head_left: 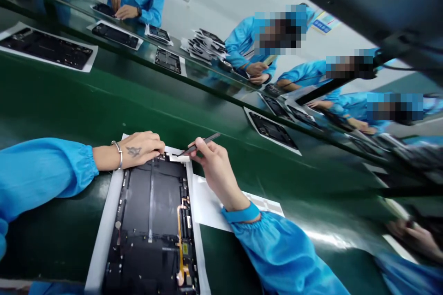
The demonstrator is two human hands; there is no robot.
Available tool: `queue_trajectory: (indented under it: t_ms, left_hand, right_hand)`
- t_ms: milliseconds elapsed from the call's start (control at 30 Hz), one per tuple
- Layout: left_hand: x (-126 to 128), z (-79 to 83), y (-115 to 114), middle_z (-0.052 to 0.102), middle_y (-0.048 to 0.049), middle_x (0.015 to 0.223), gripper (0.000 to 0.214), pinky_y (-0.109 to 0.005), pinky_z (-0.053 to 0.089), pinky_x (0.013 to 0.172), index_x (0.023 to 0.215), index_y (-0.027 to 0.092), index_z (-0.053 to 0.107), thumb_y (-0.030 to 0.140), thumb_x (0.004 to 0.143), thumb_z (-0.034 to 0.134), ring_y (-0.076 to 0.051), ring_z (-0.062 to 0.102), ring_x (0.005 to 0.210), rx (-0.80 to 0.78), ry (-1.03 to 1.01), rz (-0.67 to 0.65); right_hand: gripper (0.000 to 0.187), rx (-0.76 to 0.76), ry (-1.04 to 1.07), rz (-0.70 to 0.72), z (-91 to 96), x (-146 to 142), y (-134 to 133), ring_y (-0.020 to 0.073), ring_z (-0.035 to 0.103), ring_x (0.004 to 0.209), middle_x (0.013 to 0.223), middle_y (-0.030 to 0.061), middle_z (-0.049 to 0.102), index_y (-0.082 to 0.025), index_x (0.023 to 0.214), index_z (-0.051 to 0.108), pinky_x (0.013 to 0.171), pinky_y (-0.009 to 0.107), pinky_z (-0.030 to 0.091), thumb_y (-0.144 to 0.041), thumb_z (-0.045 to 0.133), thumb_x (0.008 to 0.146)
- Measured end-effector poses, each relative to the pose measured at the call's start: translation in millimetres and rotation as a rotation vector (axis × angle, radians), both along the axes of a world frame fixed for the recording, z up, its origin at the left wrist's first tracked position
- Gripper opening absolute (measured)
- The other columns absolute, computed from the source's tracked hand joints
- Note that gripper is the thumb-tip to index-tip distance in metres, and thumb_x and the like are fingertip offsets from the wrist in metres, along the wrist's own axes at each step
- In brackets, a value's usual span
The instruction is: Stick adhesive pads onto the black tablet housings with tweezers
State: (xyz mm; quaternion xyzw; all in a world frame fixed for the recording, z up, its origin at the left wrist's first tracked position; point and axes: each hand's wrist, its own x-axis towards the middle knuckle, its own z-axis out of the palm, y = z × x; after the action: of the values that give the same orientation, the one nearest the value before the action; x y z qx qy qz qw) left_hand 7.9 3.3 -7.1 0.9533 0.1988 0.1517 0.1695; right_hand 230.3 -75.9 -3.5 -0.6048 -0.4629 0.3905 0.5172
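An opened black tablet (pixel 138 207) lies before me on a white sheet (pixel 104 235), its dark battery cells and an orange flex cable (pixel 179 235) showing. My left hand (pixel 140 147) rests across its far left corner, fingers extended and lying on the edge. Pinched in my right hand (pixel 216 166) are dark tweezers (pixel 207 140). Their tips meet a small white strip (pixel 179 158) at the tablet's far right corner; whether they grip it, I cannot tell.
White paper with pale labels (pixel 211 205) lies under my right wrist. Beyond, a raised shelf (pixel 207 80) carries several opened devices and a stacked pile (pixel 204 46). Co-workers in blue sit opposite; another person's hand (pixel 420 237) is at the right. A dark bar (pixel 321 90) crosses the upper right.
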Motion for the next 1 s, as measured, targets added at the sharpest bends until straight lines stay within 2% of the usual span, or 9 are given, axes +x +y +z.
queue_trajectory:
  t_ms: [200, 467, 767, 1000]
  left_hand:
    - [0.4, -0.3, -2.7, 0.067, -0.0054, 0.1, 0.022, -0.027, 0.047, 0.081, 0.099, 0.017, 0.07, 0.017, 0.101, 0.048, -0.018, 0.058, 0.093, 0.034, 0.0, -0.02]
    - [0.2, 1.9, -3.5, 0.068, -0.0054, 0.097, 0.019, -0.027, 0.048, 0.079, 0.097, 0.016, 0.069, 0.016, 0.099, 0.051, -0.019, 0.06, 0.091, 0.055, 0.04, 0.003]
    - [0.1, 5.0, -4.1, 0.068, -0.0062, 0.097, 0.019, -0.026, 0.048, 0.078, 0.098, 0.016, 0.069, 0.015, 0.098, 0.051, -0.018, 0.061, 0.09, 0.075, 0.034, -0.003]
    - [0.9, 5.9, -4.6, 0.068, -0.006, 0.098, 0.018, -0.026, 0.048, 0.079, 0.098, 0.016, 0.07, 0.015, 0.099, 0.052, -0.018, 0.061, 0.091, 0.061, 0.038, -0.001]
  right_hand:
    - [0.043, -0.021, 0.087, -0.035, -2.7, -3.6, -2.7, 0.0194, 0.063, 0.074, 0.07, 0.0037, 0.061, -0.021, 0.058, 0.059, 0.075, 0.035, 0.056, -0.058, 0.073, 0.077]
    - [0.044, -0.005, 0.12, -0.065, -4.5, -7.5, -5.8, 0.0195, 0.063, 0.077, 0.074, 0.0058, 0.066, -0.021, 0.056, 0.062, 0.078, 0.036, 0.056, -0.058, 0.076, 0.075]
    - [0.044, -0.008, 0.157, -0.047, -1.1, -7.0, -5.0, 0.0154, 0.062, 0.074, 0.075, 0.0045, 0.064, -0.018, 0.055, 0.064, 0.07, 0.028, 0.054, -0.056, 0.079, 0.072]
    - [0.044, -0.007, 0.161, -0.055, -1.0, -8.0, -5.0, 0.0151, 0.062, 0.072, 0.074, 0.0042, 0.064, -0.018, 0.054, 0.064, 0.069, 0.028, 0.054, -0.055, 0.079, 0.073]
